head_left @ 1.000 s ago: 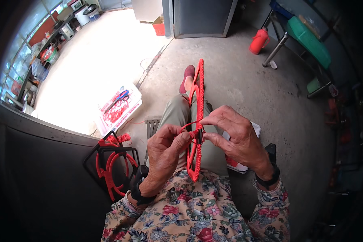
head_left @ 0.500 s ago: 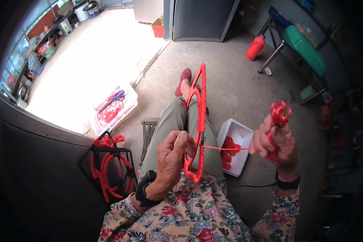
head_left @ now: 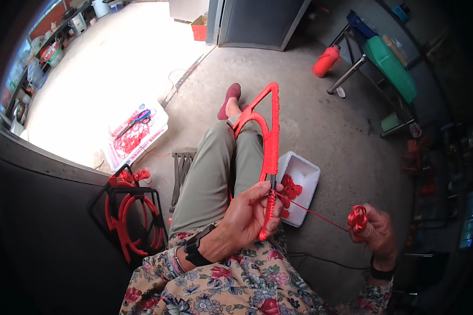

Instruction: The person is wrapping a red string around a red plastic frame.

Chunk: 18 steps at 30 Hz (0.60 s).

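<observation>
Over my lap stands a frame wrapped in red cord (head_left: 271, 149), with a curved inner band and a straight outer edge. My left hand (head_left: 251, 212) pinches its lower part, thumb beside a short bare black stretch. Out to the right, my right hand (head_left: 377, 233) is closed around a bundle of red cord (head_left: 357, 218). A thin strand (head_left: 318, 214) runs taut from that bundle to the frame by my left fingertips. The far side of the frame and some left fingers are hidden.
A white foam box (head_left: 314, 181) with red cord sits right of my legs. Left are a white tray (head_left: 160, 131) with cord scraps and blue-handled scissors (head_left: 142, 116), and more black-and-red frames (head_left: 126, 223). A red thermos (head_left: 326, 61) stands near a metal-legged table (head_left: 347, 75).
My left hand has moved right and now pinches the frame's lower part. The frame has turned, showing its bare black stretch. My right hand has lowered with the bundle, keeping the strand taut.
</observation>
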Motion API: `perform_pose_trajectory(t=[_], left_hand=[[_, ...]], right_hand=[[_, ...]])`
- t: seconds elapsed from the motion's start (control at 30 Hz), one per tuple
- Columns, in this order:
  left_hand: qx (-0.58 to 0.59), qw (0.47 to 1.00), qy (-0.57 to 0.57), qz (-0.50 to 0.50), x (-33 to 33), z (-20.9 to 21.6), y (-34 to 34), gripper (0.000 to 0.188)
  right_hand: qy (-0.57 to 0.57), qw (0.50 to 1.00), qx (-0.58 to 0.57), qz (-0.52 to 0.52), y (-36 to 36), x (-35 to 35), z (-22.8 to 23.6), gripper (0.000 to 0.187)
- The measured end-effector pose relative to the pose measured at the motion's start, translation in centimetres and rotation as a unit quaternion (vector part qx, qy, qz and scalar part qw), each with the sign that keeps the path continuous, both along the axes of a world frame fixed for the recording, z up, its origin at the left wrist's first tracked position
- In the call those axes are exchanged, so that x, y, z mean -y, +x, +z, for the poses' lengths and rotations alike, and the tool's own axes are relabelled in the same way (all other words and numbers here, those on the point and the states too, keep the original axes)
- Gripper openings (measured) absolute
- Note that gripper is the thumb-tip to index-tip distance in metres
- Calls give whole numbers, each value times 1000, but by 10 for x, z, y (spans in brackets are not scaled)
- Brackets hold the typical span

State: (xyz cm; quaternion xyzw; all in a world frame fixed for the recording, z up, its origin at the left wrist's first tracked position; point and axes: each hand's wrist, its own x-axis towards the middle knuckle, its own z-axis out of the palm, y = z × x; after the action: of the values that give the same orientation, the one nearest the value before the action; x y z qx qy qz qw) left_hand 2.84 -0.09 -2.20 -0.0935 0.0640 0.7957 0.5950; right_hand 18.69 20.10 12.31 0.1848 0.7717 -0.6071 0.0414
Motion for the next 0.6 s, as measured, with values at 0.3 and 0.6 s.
perform_pose_trajectory(t=[0.3, 0.6], left_hand=[[26, 998, -53, -5, 5, 0, -2, 16], [-409, 780, -328, 341, 23, 6, -13, 36]], right_hand=[[208, 977, -46, 8, -59, -10, -5, 21], [513, 760, -291, 273, -159, 31, -47, 12]])
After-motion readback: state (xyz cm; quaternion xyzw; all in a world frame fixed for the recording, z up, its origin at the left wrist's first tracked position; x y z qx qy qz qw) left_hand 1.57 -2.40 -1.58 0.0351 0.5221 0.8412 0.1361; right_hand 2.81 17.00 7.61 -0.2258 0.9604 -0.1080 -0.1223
